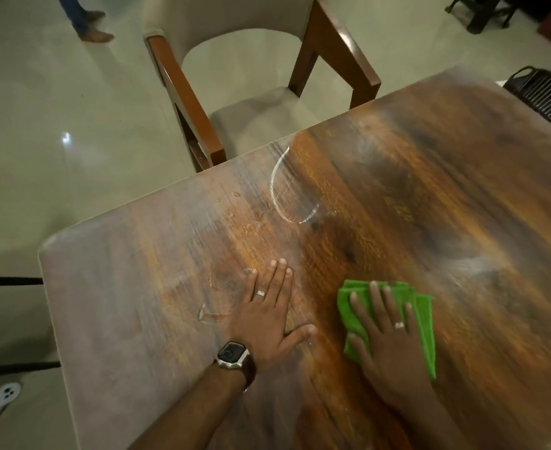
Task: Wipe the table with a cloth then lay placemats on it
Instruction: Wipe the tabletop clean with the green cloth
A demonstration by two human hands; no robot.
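A dark wooden table [430,196] fills most of the view. A folded green cloth [425,323] lies on it near the front, and my right hand [387,339] presses flat on the cloth with spread, straight fingers. My left hand [269,315] rests flat on the bare wood just left of the cloth, fingers straight, a watch on the wrist. A white ring-shaped mark [283,193] and some wet smears show on the wood beyond my hands. No placemats are in view.
A wooden armchair [196,102] with a pale seat stands at the table's far edge. A dark slatted basket [546,92] sits at the far right corner. A person's legs [82,21] stand on the tiled floor at top left. A white controller [4,397] hangs at lower left.
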